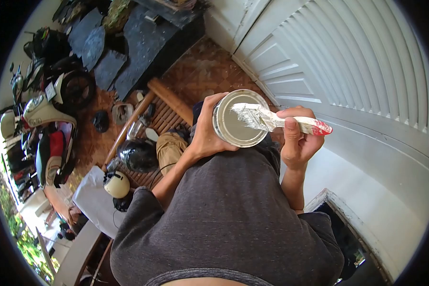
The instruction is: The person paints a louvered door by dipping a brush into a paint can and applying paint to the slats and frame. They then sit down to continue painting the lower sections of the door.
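Observation:
My left hand (209,129) is wrapped round the side of a round metal paint can (241,140), holding it in front of my body. Pale grey-white paint shows inside the can. In my right hand (300,138), fingers and thumb pinch the handle of a paintbrush (267,119). White paint coats the brush, and its handle end is red. The bristles lie over the can's opening in this view, pointing left.
A white louvred door (329,71) stands to the right. Ahead, dark slabs (150,45) lean over the tiled floor (200,66). On the left are a bamboo bench (171,102), a black helmet (137,155), a cream helmet (117,185) and a parked scooter (47,117).

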`<move>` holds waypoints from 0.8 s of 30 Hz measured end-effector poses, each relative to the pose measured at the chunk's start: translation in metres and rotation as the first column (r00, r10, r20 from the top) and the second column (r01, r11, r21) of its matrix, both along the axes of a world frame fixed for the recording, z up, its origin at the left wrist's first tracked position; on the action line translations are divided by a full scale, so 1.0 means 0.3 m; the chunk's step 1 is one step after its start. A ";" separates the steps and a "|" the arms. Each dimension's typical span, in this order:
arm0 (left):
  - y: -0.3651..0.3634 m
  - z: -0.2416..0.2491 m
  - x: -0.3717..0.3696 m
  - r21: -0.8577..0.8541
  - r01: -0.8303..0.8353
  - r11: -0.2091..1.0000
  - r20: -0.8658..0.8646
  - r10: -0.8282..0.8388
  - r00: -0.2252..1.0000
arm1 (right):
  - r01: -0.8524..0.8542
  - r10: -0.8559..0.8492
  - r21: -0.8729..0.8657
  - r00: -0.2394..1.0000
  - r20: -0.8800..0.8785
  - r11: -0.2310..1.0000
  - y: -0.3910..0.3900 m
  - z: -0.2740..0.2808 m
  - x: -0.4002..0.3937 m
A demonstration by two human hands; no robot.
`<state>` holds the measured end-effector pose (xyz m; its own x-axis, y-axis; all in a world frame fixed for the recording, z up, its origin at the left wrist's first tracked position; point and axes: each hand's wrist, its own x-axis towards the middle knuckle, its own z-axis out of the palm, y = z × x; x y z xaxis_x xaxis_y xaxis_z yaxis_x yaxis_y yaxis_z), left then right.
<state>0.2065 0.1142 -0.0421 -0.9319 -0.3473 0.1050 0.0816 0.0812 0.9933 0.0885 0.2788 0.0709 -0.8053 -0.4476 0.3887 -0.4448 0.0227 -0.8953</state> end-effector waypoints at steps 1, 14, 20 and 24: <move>0.004 0.004 0.005 -0.010 -0.008 1.000 0.001 0.008 1.000 | -0.020 0.020 0.005 0.999 -0.045 1.000 -0.013 0.002 0.002; -0.028 0.029 0.032 -0.017 -0.031 0.999 -0.044 0.030 0.999 | -0.171 0.245 0.250 0.919 -0.308 0.953 -0.133 0.020 -0.001; -0.031 0.017 0.033 0.017 -0.024 1.000 -0.046 0.025 0.999 | -0.167 0.244 0.278 0.931 -0.272 0.946 -0.135 0.013 0.008; -0.024 0.017 0.033 0.086 -0.027 0.996 -0.032 0.030 0.999 | -0.065 0.061 0.112 0.997 0.038 0.992 -0.081 0.015 0.019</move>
<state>0.2163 0.1072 -0.0371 -0.9181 -0.3824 0.1046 0.1135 -0.0007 0.9935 0.0941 0.2544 0.0755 -0.7862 -0.5374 0.3050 -0.4175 0.0981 -0.9034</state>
